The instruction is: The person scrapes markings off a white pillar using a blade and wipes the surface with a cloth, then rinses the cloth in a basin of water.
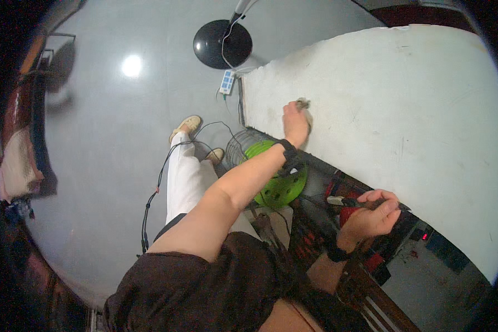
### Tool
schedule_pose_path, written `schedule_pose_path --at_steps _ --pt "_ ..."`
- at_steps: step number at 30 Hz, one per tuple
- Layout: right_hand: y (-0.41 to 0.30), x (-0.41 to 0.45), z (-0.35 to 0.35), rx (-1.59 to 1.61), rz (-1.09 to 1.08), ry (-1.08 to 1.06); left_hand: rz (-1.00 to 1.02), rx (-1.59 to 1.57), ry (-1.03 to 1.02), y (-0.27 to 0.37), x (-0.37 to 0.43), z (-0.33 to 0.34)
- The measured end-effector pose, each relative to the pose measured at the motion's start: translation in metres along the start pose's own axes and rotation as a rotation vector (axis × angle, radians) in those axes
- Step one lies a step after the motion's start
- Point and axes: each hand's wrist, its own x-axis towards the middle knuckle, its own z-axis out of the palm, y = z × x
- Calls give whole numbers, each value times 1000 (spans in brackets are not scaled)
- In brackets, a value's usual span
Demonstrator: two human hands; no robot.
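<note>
My left hand (296,122), with a dark band at the wrist, reaches over a broad white slab-like surface (382,108). Its fingers pinch a small crumpled grey-brown wad (302,103), whose material is unclear, against that surface. Closer to me, my right hand (372,218) is beside the slab's near edge, fingers curled around a slim dark tool. A pale end (335,201) of this tool sticks out on the left, and a dark tip (404,207) appears on the right; its exact kind is hard to make out.
Below my left forearm is a green round plastic piece with holes (280,189), beside grey wire rings (233,147). A power strip (227,81) lies near a black round stand base (223,43). Black cables (159,176) hang by my legs. Folded cloth (20,166) is at far left.
</note>
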Motion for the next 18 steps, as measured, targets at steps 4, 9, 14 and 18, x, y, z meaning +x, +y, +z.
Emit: schedule_pose_path --at_steps 4,9,14,18 --pt "20 -9 9 -114 55 -79 401 -101 -192 65 -74 -4" --pt "34 -7 23 -136 111 -112 598 -125 -282 38 -60 -5" --pt "65 -10 16 -79 96 -170 152 230 27 -79 -10 25" --pt "81 -10 34 64 79 -262 -112 412 -30 -156 24 10"
